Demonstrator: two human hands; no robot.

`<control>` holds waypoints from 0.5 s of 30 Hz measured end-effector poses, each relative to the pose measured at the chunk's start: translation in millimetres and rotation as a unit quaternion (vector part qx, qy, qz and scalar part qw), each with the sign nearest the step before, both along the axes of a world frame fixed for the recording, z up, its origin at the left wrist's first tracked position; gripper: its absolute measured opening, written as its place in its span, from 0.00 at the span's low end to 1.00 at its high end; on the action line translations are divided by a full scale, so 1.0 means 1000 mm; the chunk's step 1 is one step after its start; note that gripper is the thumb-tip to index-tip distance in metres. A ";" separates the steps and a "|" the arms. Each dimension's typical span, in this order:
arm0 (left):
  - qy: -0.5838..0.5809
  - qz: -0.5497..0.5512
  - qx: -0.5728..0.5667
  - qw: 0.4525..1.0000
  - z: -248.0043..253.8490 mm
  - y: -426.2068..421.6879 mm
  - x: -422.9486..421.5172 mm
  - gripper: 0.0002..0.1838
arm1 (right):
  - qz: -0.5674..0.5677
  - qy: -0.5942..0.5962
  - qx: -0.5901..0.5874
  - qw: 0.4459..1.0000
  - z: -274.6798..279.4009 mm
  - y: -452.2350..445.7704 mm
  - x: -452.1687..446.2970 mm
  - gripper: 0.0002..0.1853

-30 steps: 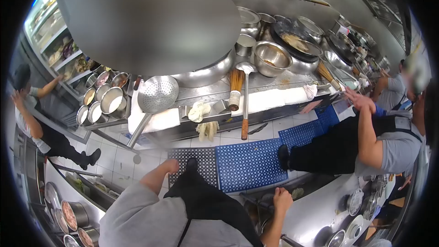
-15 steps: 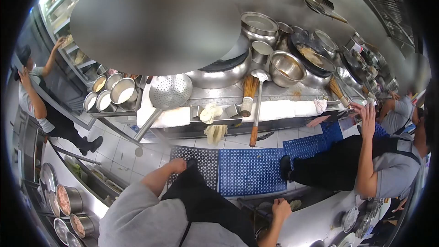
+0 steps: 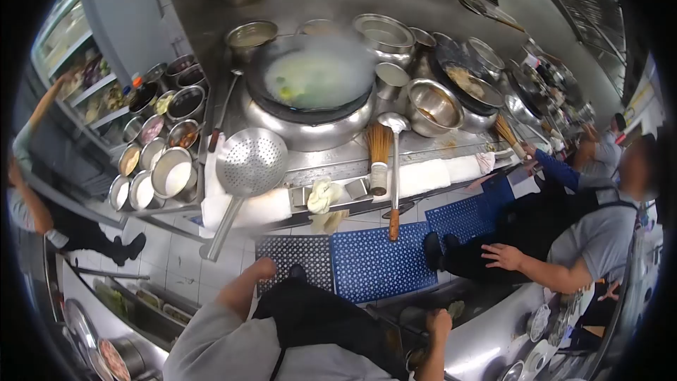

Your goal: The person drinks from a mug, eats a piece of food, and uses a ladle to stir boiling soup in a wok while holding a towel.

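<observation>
My left hand [image 3: 262, 269] hangs low in front of me over the black perforated mat, its fingers curled closed; nothing shows in it. My right hand [image 3: 438, 322] is also curled, by the edge of the counter behind me; whether it grips anything is too small to tell. Ahead, a large wok [image 3: 310, 77] of steaming greenish liquid sits on the stove. A perforated ladle [image 3: 252, 162] lies on a white towel. Right of it are a bamboo brush [image 3: 378, 159] and a long-handled ladle [image 3: 395, 176]. Neither hand touches these.
Seasoning pots [image 3: 173, 173] stand left of the wok. A steel bowl [image 3: 434, 107] and a second wok [image 3: 467, 79] are to its right. A co-worker [image 3: 599, 233] stands at right, another [image 3: 35, 204] at left. Blue mats [image 3: 384, 261] cover the floor.
Steaming wok contents now show where a grey blur was. The right co-worker has lowered one hand and reached the other arm towards the stove. My hands stay low and curled.
</observation>
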State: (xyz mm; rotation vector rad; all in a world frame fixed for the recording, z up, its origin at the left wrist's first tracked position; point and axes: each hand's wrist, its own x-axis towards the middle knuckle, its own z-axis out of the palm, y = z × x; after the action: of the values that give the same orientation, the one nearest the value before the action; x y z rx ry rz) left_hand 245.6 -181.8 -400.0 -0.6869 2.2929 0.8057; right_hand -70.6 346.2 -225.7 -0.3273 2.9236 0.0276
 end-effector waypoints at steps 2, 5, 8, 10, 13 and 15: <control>0.093 -0.087 -0.017 0.992 -0.011 -0.009 -0.001 0.12 | 0.001 -0.017 -0.092 0.996 -0.017 -0.018 -0.002 0.14; 0.109 0.051 0.017 0.993 -0.011 -0.010 0.001 0.12 | 0.036 -0.058 -0.221 0.973 -0.024 -0.079 0.014 0.06; 0.121 0.046 0.058 0.990 -0.007 -0.018 0.006 0.12 | 0.148 -0.076 -0.220 0.961 -0.048 -0.141 0.018 0.04; 0.041 0.116 0.114 0.986 0.040 -0.015 0.001 0.11 | 0.097 -0.201 -0.263 0.939 -0.032 -0.191 0.026 0.06; 0.030 0.178 0.137 0.974 0.057 -0.023 0.010 0.10 | 0.178 -0.173 -0.218 0.944 -0.050 -0.239 0.031 0.05; 0.021 0.130 0.119 0.984 0.041 -0.021 0.026 0.09 | 0.226 -0.186 -0.177 0.940 -0.061 -0.264 0.027 0.06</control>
State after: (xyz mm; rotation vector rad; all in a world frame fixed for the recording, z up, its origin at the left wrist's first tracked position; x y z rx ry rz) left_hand 271.9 -202.7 -358.8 -0.8754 2.1221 1.2023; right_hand -43.8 82.0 -286.2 -0.9408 2.4091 -0.4457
